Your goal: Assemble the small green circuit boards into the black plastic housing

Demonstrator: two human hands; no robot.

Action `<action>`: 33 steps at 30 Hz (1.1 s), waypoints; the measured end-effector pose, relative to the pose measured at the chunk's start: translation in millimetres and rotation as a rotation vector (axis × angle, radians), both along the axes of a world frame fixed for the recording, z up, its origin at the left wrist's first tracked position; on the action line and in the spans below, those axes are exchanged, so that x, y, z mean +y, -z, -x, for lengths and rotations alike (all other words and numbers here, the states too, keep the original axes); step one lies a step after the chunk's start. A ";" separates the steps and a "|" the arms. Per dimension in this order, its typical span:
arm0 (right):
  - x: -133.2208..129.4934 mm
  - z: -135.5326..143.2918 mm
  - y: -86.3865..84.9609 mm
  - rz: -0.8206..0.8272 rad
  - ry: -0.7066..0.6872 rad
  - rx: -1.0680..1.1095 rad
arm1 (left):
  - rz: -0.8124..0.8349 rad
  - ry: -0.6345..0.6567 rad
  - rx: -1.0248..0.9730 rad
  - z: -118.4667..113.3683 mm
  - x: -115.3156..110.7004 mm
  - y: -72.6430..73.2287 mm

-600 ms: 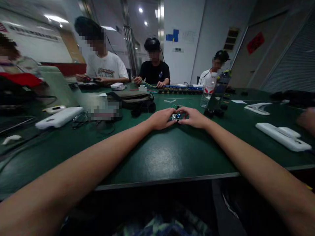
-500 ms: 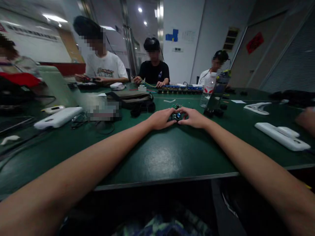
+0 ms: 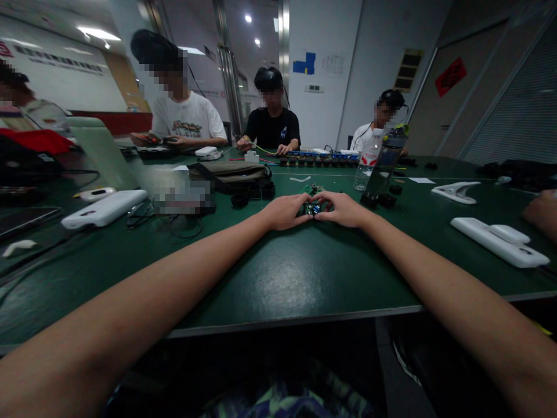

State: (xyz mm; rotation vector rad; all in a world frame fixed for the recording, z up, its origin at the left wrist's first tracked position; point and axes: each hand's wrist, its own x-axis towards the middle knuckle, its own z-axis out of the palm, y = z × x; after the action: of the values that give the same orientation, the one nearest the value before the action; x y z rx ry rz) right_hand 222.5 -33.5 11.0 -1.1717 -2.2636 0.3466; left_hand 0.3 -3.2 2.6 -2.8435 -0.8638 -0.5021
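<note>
Both my arms reach over the green table (image 3: pixel 278 278). A small dark circuit board (image 3: pixel 312 209) with shiny parts lies between my hands. My left hand (image 3: pixel 288 211) grips its left side, fingers bent round the edge. On the other side my right hand (image 3: pixel 342 209) holds the right edge, with its thumb and fingertips close to those of the left. Just behind the fingers, green parts with thin wires (image 3: pixel 314 188) show in part. The fingers hide the board's side edges.
A brown bag (image 3: pixel 235 174) and black straps lie beyond my left hand. A dark bottle (image 3: pixel 385 162) and a clear bottle (image 3: pixel 366 165) stand beyond my right. White devices (image 3: pixel 104 209) flank my arms. Three people sit opposite; another person's hand (image 3: pixel 542 212) is at the right edge.
The board between my fingers has tilted slightly, and its shiny parts show differently. Both my hands have barely moved.
</note>
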 end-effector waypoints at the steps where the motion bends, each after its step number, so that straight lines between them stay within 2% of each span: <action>1: -0.1 0.1 0.0 -0.002 0.002 0.002 | -0.001 0.002 -0.003 0.0 -0.1 -0.1; 13: -0.5 -0.6 -1.2 -0.011 0.046 -0.004 | 0.035 0.006 0.005 -0.3 -0.7 -1.3; 25: -0.8 0.3 -3.5 -0.083 -0.037 0.031 | 0.027 -0.016 0.000 -0.2 0.3 -0.4; 33: -0.8 -0.3 -4.3 -0.143 -0.029 0.028 | 0.031 -0.040 0.023 -0.7 -1.4 -2.2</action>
State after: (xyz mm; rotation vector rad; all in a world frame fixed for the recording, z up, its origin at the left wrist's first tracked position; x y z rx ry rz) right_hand 222.8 -34.3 15.3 -1.0551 -2.2435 0.2066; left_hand 1.0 -4.5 4.8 -2.8473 -0.9309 -0.4547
